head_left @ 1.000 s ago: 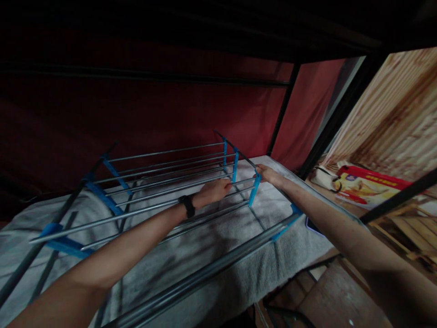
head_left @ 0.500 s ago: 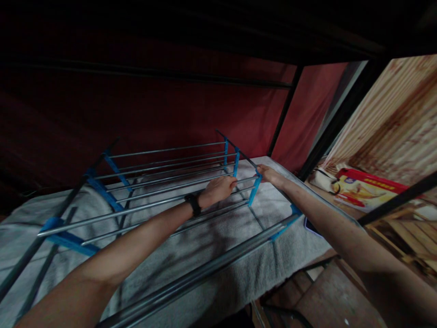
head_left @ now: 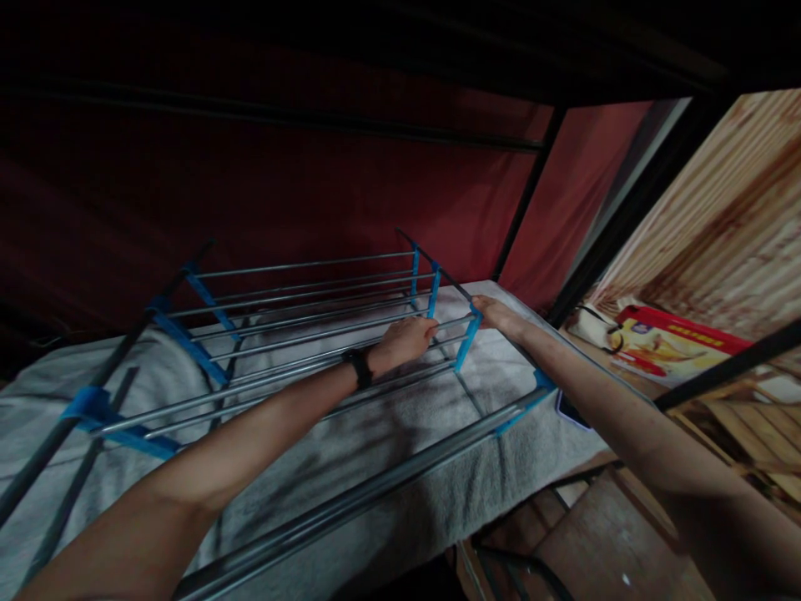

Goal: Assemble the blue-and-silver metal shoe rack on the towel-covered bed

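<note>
Red fabric wall (head_left: 281, 192) fills the background from 9 to 1 o'clock, dim. Grey towel-like cover (head_left: 388, 434) spreads across the bed surface below it, centre to 7 o'clock.

On the cover lies a rack (head_left: 294, 334) of thin metal rods with blue plastic connectors, tipped on its side, running from 9 o'clock to just right of centre. A thicker pair of rods crosses toward 6 o'clock.

Left arm enters at 7 o'clock, stretched nearly straight toward centre, dark band at the wrist. Left hand (head_left: 406, 340) sits knuckles-up, fingers curled down over one of the rack's upper rods, closed around it.

Right arm enters at 4 o'clock, also extended, forearm angled up-left. Right hand (head_left: 494, 315) meets the rack's end at the blue connector (head_left: 466, 342), just right of the left hand; fingers bent around the end piece, gripping it. Hands near each other, not touching.

Red printed box (head_left: 676, 351) at 3 o'clock, beside wooden slats.
</note>
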Demonstrator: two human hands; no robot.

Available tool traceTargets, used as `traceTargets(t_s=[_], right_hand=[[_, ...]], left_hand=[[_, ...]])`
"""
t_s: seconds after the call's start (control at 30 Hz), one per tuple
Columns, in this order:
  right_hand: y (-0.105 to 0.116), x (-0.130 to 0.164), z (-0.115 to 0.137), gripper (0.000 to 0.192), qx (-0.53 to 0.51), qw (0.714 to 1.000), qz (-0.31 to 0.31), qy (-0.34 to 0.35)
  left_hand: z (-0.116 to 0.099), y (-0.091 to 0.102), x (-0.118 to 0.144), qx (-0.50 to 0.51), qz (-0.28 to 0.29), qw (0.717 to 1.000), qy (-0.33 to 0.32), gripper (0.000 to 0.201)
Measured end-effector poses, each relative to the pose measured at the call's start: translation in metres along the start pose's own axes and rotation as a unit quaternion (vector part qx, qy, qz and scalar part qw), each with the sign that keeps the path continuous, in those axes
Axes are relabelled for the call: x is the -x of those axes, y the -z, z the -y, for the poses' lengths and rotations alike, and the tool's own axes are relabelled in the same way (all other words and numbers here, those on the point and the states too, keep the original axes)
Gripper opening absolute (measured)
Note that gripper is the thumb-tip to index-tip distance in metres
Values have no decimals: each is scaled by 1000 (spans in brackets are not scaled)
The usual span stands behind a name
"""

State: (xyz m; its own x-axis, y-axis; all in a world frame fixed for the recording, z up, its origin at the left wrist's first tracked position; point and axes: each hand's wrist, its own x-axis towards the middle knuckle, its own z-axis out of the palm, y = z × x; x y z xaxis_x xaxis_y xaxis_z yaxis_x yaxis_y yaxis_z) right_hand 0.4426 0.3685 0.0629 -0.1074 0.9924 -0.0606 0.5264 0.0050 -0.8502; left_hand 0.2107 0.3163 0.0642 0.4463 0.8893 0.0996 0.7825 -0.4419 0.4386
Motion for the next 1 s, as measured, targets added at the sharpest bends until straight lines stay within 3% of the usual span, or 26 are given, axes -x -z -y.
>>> traceTargets(t_s=[0.47, 0.63, 1.0], right_hand=[[-1, -6, 4, 23, 56, 998, -15, -19], [-3, -13, 0, 23, 70, 997, -24, -36], [-5, -1, 4, 41, 104, 994, -16, -28]], left_hand=[[-4, -5, 0, -36, 4, 999, 8, 34], [-2, -13, -2, -54, -19, 998, 12, 33], [-1, -8, 2, -49, -15, 998, -21, 33]])
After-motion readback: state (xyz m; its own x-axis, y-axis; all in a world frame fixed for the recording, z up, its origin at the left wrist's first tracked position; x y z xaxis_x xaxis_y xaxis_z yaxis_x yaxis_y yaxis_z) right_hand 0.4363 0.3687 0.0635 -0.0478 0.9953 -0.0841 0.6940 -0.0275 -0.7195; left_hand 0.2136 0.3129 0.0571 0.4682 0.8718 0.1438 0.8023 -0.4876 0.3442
